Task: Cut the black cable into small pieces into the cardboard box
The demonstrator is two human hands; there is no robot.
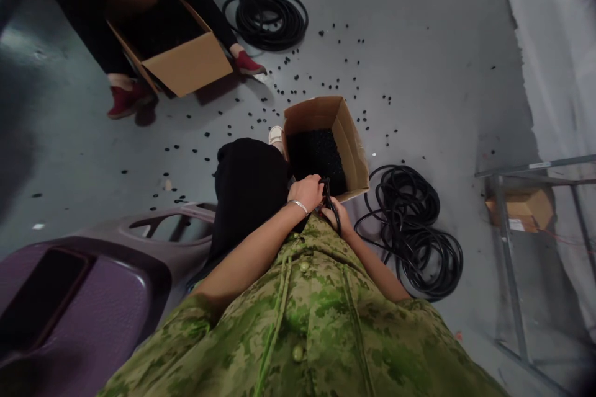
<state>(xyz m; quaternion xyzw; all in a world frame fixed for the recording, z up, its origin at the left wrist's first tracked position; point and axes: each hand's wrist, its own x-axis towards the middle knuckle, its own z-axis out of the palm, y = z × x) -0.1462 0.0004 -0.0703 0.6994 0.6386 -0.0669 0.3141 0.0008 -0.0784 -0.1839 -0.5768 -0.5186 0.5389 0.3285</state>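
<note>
My left hand (307, 191), with a silver bracelet at its wrist, has its fingers curled around part of a black cable (327, 189). Close beside it on the right, my right hand (336, 214) is closed near the same cable, a length of which loops over that wrist. Both hands are at the near edge of an open cardboard box (352, 149). Many small black pieces (319, 152) fill the lower part of the box. The fingertips are partly hidden, and the exact grip is too small to make out.
Coiled black cables (405, 223) lie to the right, another coil (270, 17) farther off. A person in red shoes (128, 99) straddles a second box (186, 65). A purple stool (116, 285) holds a phone (44, 298). Black bits dot the floor. A metal frame (510, 267) stands right.
</note>
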